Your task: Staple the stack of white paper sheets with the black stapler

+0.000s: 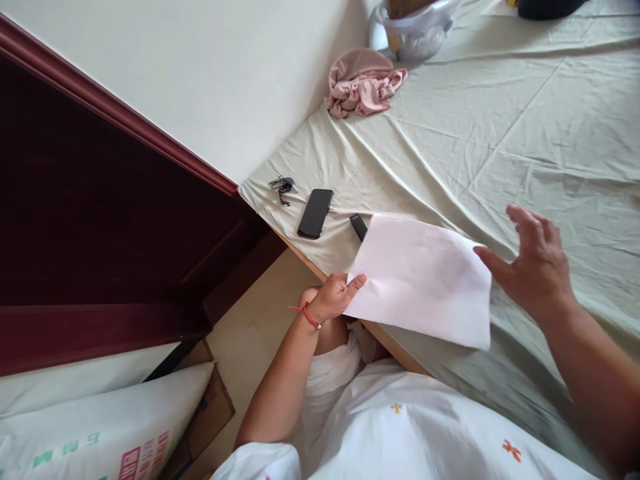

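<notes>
A blank white sheet of paper (425, 280) is held at its left edge by my left hand (337, 295), thumb on top and fingers beneath. A red string bracelet circles that wrist. Just past the sheet's right edge, my right hand (537, 267) is raised with its fingers apart and holds nothing; whether its thumb touches the paper's corner I cannot tell. Partly covered by the paper's upper left corner is a small black object (358, 227). Left of it a black smartphone (315, 213) lies on the cloth, with a bunch of keys (283, 187) beyond.
A pale green sheet (500, 147) covers the wide surface. Against the white wall rest a crumpled pink cloth (365, 87) and a clear plastic container (420, 33). Dark red wooden furniture (100, 200) stands at left, above a white printed sack (110, 420).
</notes>
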A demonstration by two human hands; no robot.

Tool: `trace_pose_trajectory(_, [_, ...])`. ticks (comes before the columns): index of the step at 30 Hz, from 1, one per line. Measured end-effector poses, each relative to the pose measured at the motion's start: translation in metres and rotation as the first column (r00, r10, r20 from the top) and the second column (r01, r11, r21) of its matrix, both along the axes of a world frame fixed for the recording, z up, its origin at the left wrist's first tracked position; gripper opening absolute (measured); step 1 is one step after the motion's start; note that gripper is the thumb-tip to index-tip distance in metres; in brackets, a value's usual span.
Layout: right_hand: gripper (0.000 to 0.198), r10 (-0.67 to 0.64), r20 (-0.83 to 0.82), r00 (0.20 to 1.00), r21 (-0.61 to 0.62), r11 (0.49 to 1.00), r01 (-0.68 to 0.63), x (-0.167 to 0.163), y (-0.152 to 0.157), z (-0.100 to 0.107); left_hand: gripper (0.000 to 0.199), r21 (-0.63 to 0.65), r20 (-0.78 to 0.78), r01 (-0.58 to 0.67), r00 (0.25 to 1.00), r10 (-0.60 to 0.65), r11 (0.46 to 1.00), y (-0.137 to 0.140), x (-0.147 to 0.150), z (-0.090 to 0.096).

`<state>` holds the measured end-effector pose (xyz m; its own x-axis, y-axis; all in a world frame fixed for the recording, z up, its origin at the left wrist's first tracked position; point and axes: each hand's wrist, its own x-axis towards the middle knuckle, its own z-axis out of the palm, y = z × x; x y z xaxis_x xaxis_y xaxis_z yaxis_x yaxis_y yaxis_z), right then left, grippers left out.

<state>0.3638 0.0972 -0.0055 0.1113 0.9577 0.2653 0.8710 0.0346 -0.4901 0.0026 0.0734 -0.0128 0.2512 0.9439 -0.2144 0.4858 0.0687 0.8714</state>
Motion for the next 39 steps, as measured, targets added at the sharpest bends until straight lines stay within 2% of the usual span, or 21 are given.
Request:
trace_pose_trajectory(2, [0.061,0.194,0.054,0.979,0.024,0.98,-0.196,-0.008,0.005,0.017,0.06,-0.049,0.002,0.076,0.997,-0.075,0.996,0.0,0.007,0.008])
trace_pose_trajectory(4, [0.056,0.378,-0.013,0.926,-0.075,0.923,-0.378,-0.016,0.01,0.03,0.063,-0.084,0.028,0.145,0.989,-0.144,0.986,0.002,0.013,0.014])
trace_pose_trajectory(7, [0.043,0.451,-0.164,0.877,-0.274,0.833,-0.48,-0.024,0.017,0.038,0.066,-0.111,0.091,0.212,0.975,-0.202,0.971,0.004,0.017,0.017])
trace_pose_trajectory(9, [0.042,0.403,-0.27,0.874,-0.382,0.789,-0.481,-0.027,0.022,0.036,0.063,-0.17,0.137,0.212,0.972,-0.19,0.962,0.005,0.016,0.012])
trace_pose_trajectory(12, [0.041,0.252,-0.431,0.867,-0.468,0.759,-0.453,-0.026,0.027,0.022,0.051,-0.255,0.192,0.14,0.977,-0.092,0.957,0.008,0.01,-0.003])
trace_pose_trajectory(14, [0.038,0.082,-0.548,0.832,-0.528,0.737,-0.421,-0.023,0.029,0.008,0.039,-0.252,0.191,0.05,0.982,-0.001,0.966,0.011,0.004,-0.014])
trace_pose_trajectory(16, [0.037,-0.089,-0.638,0.765,-0.576,0.714,-0.398,-0.018,0.031,-0.005,0.03,-0.217,0.138,-0.072,0.985,0.103,0.974,0.015,0.0,-0.024])
trace_pose_trajectory(19, [0.034,-0.25,-0.669,0.7,-0.618,0.71,-0.337,-0.012,0.033,-0.02,0.031,-0.072,-0.006,-0.262,0.965,0.262,0.962,0.02,-0.001,-0.034])
trace_pose_trajectory(22, [0.031,-0.311,-0.65,0.693,-0.635,0.724,-0.27,-0.011,0.037,-0.025,0.026,0.211,-0.131,-0.352,0.914,0.383,0.912,0.023,0.004,-0.04])
trace_pose_trajectory(25, [0.03,-0.316,-0.659,0.682,-0.616,0.747,-0.25,-0.013,0.041,-0.028,0.02,0.436,-0.205,-0.306,0.882,0.424,0.846,0.024,0.012,-0.046])
trace_pose_trajectory(29, [0.031,-0.299,-0.672,0.677,-0.575,0.788,-0.222,-0.012,0.043,-0.035,0.031,0.616,-0.238,-0.2,0.875,0.422,0.762,0.024,0.022,-0.056])
trace_pose_trajectory(32, [0.032,-0.279,-0.672,0.686,-0.538,0.821,-0.192,-0.009,0.041,-0.041,0.04,0.685,-0.3,-0.05,0.89,0.344,0.727,0.025,0.029,-0.062])
trace_pose_trajectory(34, [0.032,-0.276,-0.674,0.685,-0.528,0.829,-0.185,-0.006,0.039,-0.044,0.044,0.669,-0.336,0.025,0.902,0.272,0.743,0.025,0.032,-0.064])
trace_pose_trajectory(36, [0.032,-0.28,-0.673,0.685,-0.532,0.826,-0.185,-0.003,0.038,-0.044,0.048,0.629,-0.36,0.047,0.903,0.237,0.776,0.026,0.034,-0.066])
trace_pose_trajectory(39, [0.03,-0.293,-0.668,0.685,-0.556,0.808,-0.197,-0.001,0.038,-0.042,0.051,0.593,-0.391,0.026,0.883,0.26,0.805,0.026,0.035,-0.066])
